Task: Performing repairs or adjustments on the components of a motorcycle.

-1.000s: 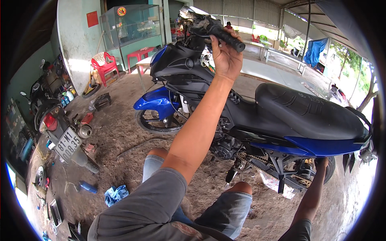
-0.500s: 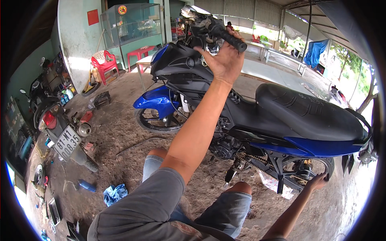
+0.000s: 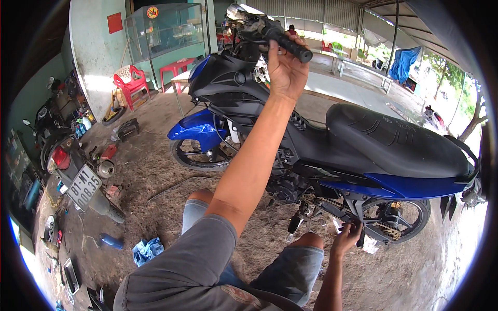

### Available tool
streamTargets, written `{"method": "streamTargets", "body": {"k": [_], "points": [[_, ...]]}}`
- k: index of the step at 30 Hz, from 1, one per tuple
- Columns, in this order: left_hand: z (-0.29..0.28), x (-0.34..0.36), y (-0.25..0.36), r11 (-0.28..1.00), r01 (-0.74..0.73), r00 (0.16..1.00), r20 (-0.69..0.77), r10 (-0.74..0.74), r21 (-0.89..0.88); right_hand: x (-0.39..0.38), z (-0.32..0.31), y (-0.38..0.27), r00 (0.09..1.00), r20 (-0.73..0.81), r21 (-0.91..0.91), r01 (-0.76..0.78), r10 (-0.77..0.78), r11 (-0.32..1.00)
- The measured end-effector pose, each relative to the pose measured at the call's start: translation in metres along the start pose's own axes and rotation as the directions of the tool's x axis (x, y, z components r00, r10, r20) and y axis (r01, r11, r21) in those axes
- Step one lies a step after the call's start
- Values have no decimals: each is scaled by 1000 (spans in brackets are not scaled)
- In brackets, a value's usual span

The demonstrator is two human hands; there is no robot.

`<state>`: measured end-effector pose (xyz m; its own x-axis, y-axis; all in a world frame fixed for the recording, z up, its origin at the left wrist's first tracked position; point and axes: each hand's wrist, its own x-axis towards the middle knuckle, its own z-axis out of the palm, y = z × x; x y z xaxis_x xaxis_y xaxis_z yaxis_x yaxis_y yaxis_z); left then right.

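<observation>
A black and blue motorcycle [image 3: 290, 140] stands across the view, its front to the left. My left hand [image 3: 288, 72] is closed round the black rubber grip [image 3: 298, 49] of its handlebar, thumb on the near side. Low by the rear wheel [image 3: 412, 220], my right hand [image 3: 346, 237] has its fingers curled in beside the hanging black footrest [image 3: 361, 239] and the drive chain [image 3: 332, 210]. Whether those fingers hold the footrest or something small is hidden. The long black seat [image 3: 397, 140] lies between my two hands.
At left stands another motorbike [image 3: 83, 179], seen from behind. A blue cloth [image 3: 148, 251], a blue bottle [image 3: 111, 240] and scattered tools lie on the dirt floor. Beyond are a red chair [image 3: 130, 85], a glass cabinet [image 3: 166, 32] and a long bench [image 3: 365, 72].
My right hand has moved left from the rear wheel to beside the footrest, and its fingers are curled. My left hand stays on the grip; the view has shifted slightly.
</observation>
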<state>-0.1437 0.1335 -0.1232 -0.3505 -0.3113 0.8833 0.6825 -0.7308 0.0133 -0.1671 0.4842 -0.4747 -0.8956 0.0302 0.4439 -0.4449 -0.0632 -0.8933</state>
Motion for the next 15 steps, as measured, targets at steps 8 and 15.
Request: {"method": "streamTargets", "body": {"k": [8, 15], "points": [[1, 1, -7, 995, -5, 1000, 18, 6, -95, -18, 20, 0, 982, 187, 25, -44, 38, 999], [13, -12, 3, 970, 65, 998, 29, -60, -233, -32, 35, -6, 965, 258, 56, -58, 42, 997]]}}
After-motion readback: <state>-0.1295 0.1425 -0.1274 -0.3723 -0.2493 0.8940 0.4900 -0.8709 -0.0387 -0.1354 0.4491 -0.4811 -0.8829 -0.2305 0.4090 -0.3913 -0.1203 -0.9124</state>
